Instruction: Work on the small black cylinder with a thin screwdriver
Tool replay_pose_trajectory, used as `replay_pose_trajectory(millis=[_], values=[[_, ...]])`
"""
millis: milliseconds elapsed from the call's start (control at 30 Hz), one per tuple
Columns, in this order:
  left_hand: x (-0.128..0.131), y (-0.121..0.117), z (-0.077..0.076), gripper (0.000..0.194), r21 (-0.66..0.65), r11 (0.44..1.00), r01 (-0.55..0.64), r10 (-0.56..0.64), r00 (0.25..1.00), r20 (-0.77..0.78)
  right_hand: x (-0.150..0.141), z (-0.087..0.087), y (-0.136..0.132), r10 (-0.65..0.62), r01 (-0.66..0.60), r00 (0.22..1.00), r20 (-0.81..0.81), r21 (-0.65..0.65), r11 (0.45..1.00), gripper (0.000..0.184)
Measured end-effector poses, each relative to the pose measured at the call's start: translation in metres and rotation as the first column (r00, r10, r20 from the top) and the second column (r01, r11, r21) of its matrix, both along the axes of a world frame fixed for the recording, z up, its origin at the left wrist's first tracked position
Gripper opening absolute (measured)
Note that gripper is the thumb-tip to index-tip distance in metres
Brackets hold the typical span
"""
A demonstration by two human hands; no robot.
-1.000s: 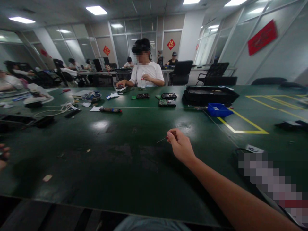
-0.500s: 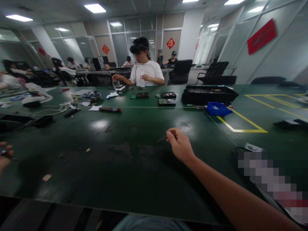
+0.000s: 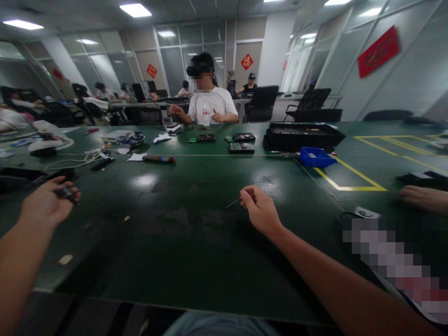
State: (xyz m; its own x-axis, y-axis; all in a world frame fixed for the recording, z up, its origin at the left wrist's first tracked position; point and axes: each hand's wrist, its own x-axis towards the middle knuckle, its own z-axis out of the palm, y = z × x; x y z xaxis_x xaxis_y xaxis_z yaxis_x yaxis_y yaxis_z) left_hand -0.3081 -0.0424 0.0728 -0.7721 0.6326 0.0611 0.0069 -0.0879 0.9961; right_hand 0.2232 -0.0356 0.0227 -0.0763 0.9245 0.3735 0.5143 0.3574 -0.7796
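My right hand (image 3: 261,210) is closed round the reddish-brown handle of a screwdriver (image 3: 232,203), whose thin metal shaft points left above the green table (image 3: 168,261). On the left, my left hand (image 3: 49,203) is curled, palm turned up, around a small dark tool (image 3: 66,192) with a thin tip; its exact kind is hard to make out. A thicker pen-shaped driver (image 3: 159,159) lies farther off between the hands. Beyond it, several hard drives (image 3: 241,147) with green circuit boards rest on the table.
A black tray (image 3: 303,135) and a blue bin (image 3: 315,157) stand at the back right. Another person's hand (image 3: 425,198) reaches in at the right edge. Opposite sits a co-worker (image 3: 213,102) behind a bottle (image 3: 206,114). Cables (image 3: 79,161) lie left; paper scraps (image 3: 66,259) lie nearer.
My left hand has come in from the left edge with the dark tool. My right hand stays nearly still. Another person's hand has appeared at the right; the co-worker opposite has released the bottle.
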Motion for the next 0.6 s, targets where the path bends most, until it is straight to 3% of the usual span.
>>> replay_pose_trajectory(millis=[100, 267, 467, 600], values=[[0.037, 0.018, 0.001, 0.033, 0.057, 0.985, 0.164, -0.171, 0.974, 0.151, 0.0, 0.001, 0.0, 0.003, -0.003, 1.0, 0.001, -0.002, 1.0, 0.021], [0.126, 0.034, 0.002, 0.037, 0.138, 0.922, 0.361, -0.383, 0.901, 0.203, 0.002, 0.0, -0.001, 0.01, -0.01, 1.0, 0.018, 0.004, 1.0, 0.022], [0.23, 0.042, -0.002, 0.044, 0.186, 0.727, 0.66, -0.686, 0.706, 0.175, 0.003, 0.001, -0.002, 0.013, -0.014, 1.0, 0.017, 0.013, 1.0, 0.022], [0.283, 0.042, -0.003, 0.036, 0.174, 0.632, 0.755, -0.775, 0.613, 0.157, 0.002, 0.005, -0.003, 0.013, -0.013, 1.0, 0.018, -0.001, 1.0, 0.021]])
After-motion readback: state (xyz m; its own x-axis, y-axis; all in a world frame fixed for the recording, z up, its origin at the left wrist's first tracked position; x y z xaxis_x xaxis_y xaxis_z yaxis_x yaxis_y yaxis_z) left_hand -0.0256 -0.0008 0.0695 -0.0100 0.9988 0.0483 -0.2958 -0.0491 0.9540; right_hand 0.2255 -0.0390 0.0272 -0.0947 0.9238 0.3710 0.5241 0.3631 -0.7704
